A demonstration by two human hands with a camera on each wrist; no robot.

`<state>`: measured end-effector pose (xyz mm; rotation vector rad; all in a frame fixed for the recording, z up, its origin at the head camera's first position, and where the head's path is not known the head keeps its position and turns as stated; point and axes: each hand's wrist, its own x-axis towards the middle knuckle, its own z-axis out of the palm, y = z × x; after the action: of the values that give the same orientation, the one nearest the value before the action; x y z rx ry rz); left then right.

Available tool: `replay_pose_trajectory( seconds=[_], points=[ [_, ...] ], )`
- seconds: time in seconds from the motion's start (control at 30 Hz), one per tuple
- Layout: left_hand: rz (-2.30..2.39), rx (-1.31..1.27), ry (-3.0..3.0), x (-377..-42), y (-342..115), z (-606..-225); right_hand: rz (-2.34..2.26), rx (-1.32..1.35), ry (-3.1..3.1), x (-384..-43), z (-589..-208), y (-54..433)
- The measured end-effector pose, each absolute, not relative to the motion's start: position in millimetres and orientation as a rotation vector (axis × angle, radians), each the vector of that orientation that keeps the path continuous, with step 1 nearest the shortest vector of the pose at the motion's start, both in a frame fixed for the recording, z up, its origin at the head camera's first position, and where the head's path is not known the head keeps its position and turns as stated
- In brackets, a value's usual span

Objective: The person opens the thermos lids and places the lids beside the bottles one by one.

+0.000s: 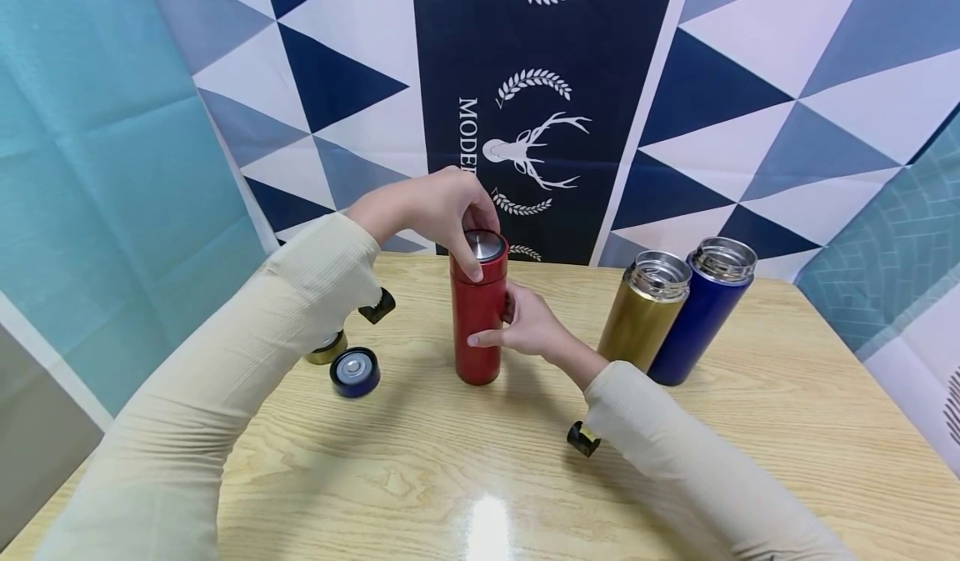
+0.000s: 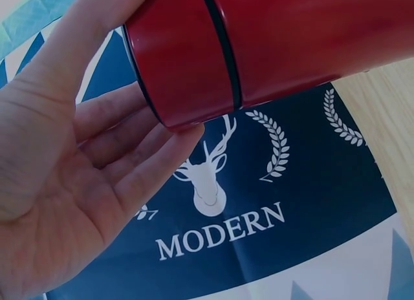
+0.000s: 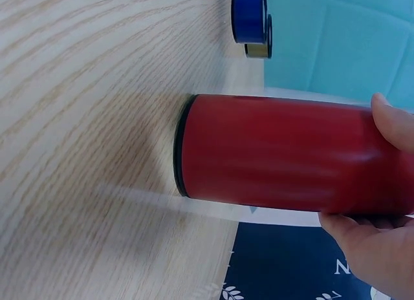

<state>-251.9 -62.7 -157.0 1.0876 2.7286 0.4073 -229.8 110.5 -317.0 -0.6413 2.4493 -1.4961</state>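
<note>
A red thermos bottle [image 1: 477,323] stands upright on the table, its lid [image 2: 182,61] sitting on top with a thin dark seam below it. My left hand [image 1: 442,207] reaches over from above and grips the lid, thumb on the near side and fingers on the far side. Lower down, my right hand [image 1: 528,321] holds the bottle's body, thumb across the front. The right wrist view shows the bottle's black-rimmed base [image 3: 184,146] at the tabletop. Whether the lid is screwed tight, I cannot tell.
Right of my hands, a gold bottle [image 1: 637,319] and a blue bottle [image 1: 701,319] stand lidless, side by side. To the left lie a blue lid [image 1: 356,373] and a gold lid [image 1: 327,350], the latter partly behind my sleeve. A patterned cloth [image 1: 360,127] hangs behind the wooden table [image 1: 405,453].
</note>
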Motion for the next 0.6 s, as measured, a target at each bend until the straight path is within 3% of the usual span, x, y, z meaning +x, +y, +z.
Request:
replay_pose_trajectory(
  seconds=[0.6],
  points=[
    [0.364, 1.025, 2.861, -244.9, -59.6, -161.0, -1.488, -0.647, 2.460, -229.6, -316.8, 109.1]
  ],
)
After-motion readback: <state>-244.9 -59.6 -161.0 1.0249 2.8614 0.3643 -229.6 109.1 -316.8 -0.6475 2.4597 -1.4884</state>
